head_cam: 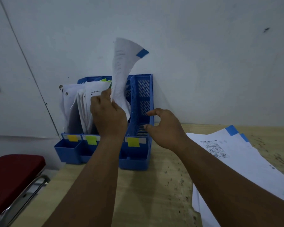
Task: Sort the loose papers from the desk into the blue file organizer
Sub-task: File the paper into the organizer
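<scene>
**Sheet going into the organizer**

Holding one sheet [121,74] upright, your left hand [107,115] pinched its lower edge between thumb and fingers, directly over the organizer [142,99]. The sheet's long axis ran near vertical, top curling right, a blue tab [142,52] at its upper corner. Its bottom edge sat just above the third slot, counted from your left, with the slot straight below the hand. Your right hand [164,128] hovered beside the organizer's right wall, fingers loosely curled, gripping nothing. The left hand was the nearer one to the slot.

Counts: one organizer, four slots as far as could be judged; two left slots held papers [75,104]. Three sticky labels [133,142] showed on the front; a fourth may have been hidden by your forearm. One loose stack [236,154] lay on the desk [154,194] to your right, well apart from the organizer, sheet number not countable.
</scene>
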### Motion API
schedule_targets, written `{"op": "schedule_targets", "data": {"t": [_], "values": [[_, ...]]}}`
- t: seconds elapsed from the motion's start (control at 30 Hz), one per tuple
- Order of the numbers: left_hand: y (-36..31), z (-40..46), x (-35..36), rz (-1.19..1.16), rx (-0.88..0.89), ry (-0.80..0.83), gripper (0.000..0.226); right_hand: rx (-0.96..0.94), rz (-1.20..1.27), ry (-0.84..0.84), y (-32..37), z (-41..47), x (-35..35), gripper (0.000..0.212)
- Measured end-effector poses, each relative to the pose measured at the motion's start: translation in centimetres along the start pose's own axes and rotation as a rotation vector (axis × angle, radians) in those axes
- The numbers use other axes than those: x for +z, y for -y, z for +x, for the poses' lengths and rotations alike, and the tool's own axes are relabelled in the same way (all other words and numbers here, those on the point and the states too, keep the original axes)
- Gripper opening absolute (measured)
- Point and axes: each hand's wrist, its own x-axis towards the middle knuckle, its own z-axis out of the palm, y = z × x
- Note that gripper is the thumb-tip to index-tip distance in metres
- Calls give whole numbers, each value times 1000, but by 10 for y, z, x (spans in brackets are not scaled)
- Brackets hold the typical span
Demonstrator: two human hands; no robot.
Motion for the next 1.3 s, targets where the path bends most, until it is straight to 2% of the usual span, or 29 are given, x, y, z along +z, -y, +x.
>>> {"op": "schedule_targets", "data": {"t": [0.2, 0.3, 0.5, 0.57, 0.73, 0.9, 0.97, 1.17, 1.3], "values": [[26, -6, 13, -1, -112, 117, 2, 14, -8, -19, -5, 3, -3, 44], [39, -7, 14, 50, -209, 179, 13, 15, -8, -19, -6, 3, -4, 43], [52, -3, 7, 193, -222, 347, 27, 16, -9, -24, -7, 4, -6, 41], [46, -2, 3, 245, -192, 342, 31, 15, -10, -24, -8, 4, -6, 41], [42, -2, -3, 223, -99, 177, 33, 12, -19, -23, -9, 1, -6, 40], [61, 0, -1, 277, -208, 319, 27, 19, -28, -28, -9, -3, -7, 40], [67, -2, -3, 264, -202, 318, 26, 23, -27, -30, -9, -4, -8, 40], [58, -10, -6, 204, -97, 114, 43, 28, -36, -34, -11, -6, -11, 42], [65, -8, -8, 392, -129, 238, 38, 40, -41, -35, -11, -9, -10, 42]]}}
